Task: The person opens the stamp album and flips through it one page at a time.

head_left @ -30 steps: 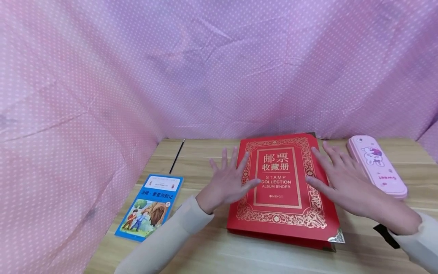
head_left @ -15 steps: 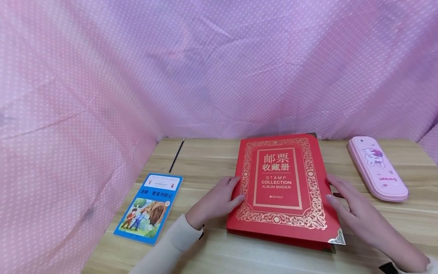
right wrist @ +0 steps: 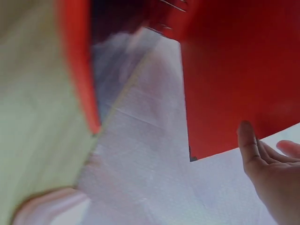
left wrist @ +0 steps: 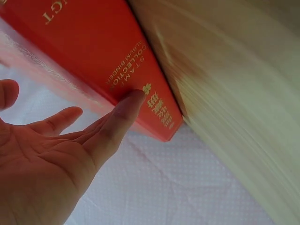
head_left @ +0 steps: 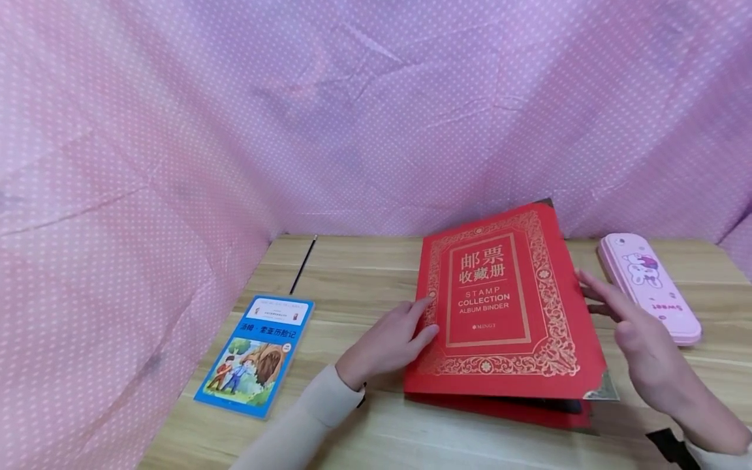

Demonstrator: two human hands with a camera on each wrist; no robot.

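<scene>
While the red stamp album binder (head_left: 487, 307) lies on the counter (head_left: 352, 267) between the hands, its front cover (right wrist: 243, 70) stands raised along the right edge; inside, metal rings (right wrist: 174, 5) and dark leaves (right wrist: 112, 65) show; the right hand (head_left: 658, 365) has a released grip, extended fingers against the cover's edge; the left hand (head_left: 388, 343), likewise clasping nothing, touches the spine (left wrist: 89, 37); rightward, the pink pencil case (head_left: 649, 287) has its lid down, contents hidden; a blue storybook (head_left: 252, 356) and a pencil (head_left: 303, 264) lie leftward.
</scene>
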